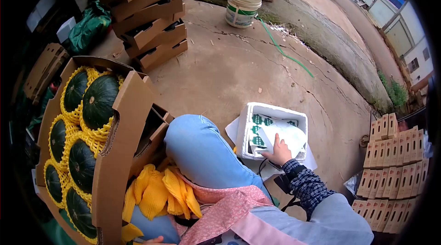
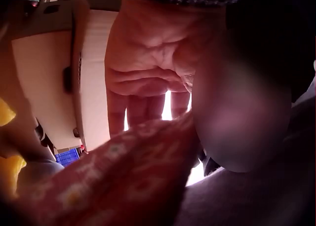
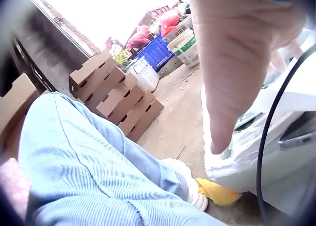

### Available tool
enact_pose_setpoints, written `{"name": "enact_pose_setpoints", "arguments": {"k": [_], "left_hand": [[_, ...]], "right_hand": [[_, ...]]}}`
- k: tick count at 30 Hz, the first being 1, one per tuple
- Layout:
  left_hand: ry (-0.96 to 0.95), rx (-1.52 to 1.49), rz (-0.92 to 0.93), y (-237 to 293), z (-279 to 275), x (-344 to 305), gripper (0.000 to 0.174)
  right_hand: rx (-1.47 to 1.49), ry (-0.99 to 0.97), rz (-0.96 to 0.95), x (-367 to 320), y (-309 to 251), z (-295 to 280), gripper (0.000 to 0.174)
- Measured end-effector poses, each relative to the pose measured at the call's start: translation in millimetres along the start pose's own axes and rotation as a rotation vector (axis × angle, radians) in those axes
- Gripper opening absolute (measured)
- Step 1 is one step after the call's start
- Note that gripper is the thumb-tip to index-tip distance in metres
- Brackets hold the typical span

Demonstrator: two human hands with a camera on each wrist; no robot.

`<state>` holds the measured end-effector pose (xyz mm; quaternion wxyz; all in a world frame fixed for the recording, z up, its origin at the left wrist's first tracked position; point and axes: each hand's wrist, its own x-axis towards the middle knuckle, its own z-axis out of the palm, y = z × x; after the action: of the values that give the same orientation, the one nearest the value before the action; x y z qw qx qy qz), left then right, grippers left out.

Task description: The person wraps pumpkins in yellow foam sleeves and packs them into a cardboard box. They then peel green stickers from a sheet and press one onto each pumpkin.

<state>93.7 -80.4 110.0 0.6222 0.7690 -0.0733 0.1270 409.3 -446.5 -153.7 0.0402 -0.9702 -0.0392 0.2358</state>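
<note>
My right hand reaches into a white foam box on the ground, its index finger extended onto a blank white sheet. Beneath that sheet lie sheets of green-and-white labels. The right wrist view shows the thumb pointing straight down by the box wall. My left hand is low at the bottom edge of the head view, near my lap. In the left wrist view its fingers hang straight, their tips hidden behind pink floral cloth. Nothing shows in that palm.
To the left, a cardboard carton holds dark green squashes in yellow foam nets. More yellow nets lie on my lap. Stacked cartons, a white bucket and a green cord are ahead; folded cartons stand right.
</note>
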Motion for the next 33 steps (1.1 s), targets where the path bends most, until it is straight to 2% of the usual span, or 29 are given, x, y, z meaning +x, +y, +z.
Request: {"name": "enact_pose_setpoints", "arguments": {"k": [1,3,4,6,7,8,10,11,12,13,16,17,19,20,21,23,24,25,27,28,29,30,31,32,33], "left_hand": [[0.0,0.03,-0.071,-11,5,8,0.03],[0.028,-0.039,-0.056,-29,17,32,0.025],[-0.006,0.123,-0.057,-24,21,46,0.02],[-0.159,0.131,-0.266,-58,20,30,0.049],[-0.125,0.198,-0.184,-58,27,42,0.056],[-0.095,0.269,-0.111,-54,36,60,0.063],[-0.039,0.313,0.003,-55,46,83,0.083],[0.004,0.415,0.097,-58,50,94,0.097],[0.013,0.462,0.141,-59,50,103,0.106],[0.038,0.475,0.207,-58,48,114,0.111],[0.085,0.531,0.293,-41,44,133,0.109],[0.09,0.553,0.306,-35,36,136,0.109],[-0.247,0.357,0.123,-28,18,136,0.099],[-0.228,0.301,0.129,-35,13,132,0.078],[-0.225,0.319,0.135,-32,15,126,0.078],[0.118,-0.278,-0.206,-26,26,116,0.061],[0.26,-0.252,-0.068,-30,30,114,0.061],[0.422,-0.306,-0.024,-28,38,113,0.067],[0.599,-0.192,0.024,-31,43,109,0.071],[0.753,-0.202,0.106,-31,55,115,0.058],[0.768,-0.206,0.107,-39,50,111,0.058],[0.704,-0.05,0.06,-52,42,103,0.048],[0.626,0.1,0.005,-61,42,96,0.038],[0.662,-0.011,-0.001,-52,48,101,0.021],[0.653,-0.018,-0.004,-52,50,99,0.021]], "right_hand": [[0.063,0.116,-0.042,12,14,15,0.092],[-0.029,0.161,-0.102,19,20,18,0.06],[-0.033,0.172,-0.105,19,23,14,0.06],[-0.075,0.24,-0.35,15,12,-13,0.034],[0.058,0.323,-0.517,-9,-15,-52,0.019],[0.232,0.312,-0.722,-31,-39,-91,0.021],[0.481,0.099,-0.93,-80,-80,-160,0.025],[0.609,-0.111,-0.95,-102,-94,-189,0.026],[0.896,-0.308,-0.961,-115,-104,-198,0.023],[0.969,-0.484,-0.955,-125,-105,-213,0.022],[1.039,-0.737,-1.119,-137,-118,-239,0.031],[1.037,-0.73,-1.147,-134,-125,-242,0.031],[1.254,-0.893,-1.191,-123,-141,-246,0.032],[1.363,-0.939,-1.164,-117,-148,-248,0.036],[1.46,-1.018,-1.213,-108,-154,-246,0.038],[1.745,-0.9,-1.142,-96,-164,-234,0.054],[1.822,-0.82,-1.05,-92,-168,-225,0.081],[1.844,-0.761,-1.149,-80,-161,-213,0.096],[1.992,-0.772,-1.2,-99,-144,-187,0.107],[1.782,-0.625,-1.307,-102,-132,-176,0.107],[1.567,-0.482,-1.388,-105,-122,-170,0.109],[1.272,-0.281,-1.227,-120,-115,-175,0.103],[1.254,-0.275,-1.128,-132,-119,-176,0.087],[1.189,-0.135,-1.152,-131,-115,-171,0.086],[1.121,0.013,-1.178,-129,-112,-167,0.084]]}}
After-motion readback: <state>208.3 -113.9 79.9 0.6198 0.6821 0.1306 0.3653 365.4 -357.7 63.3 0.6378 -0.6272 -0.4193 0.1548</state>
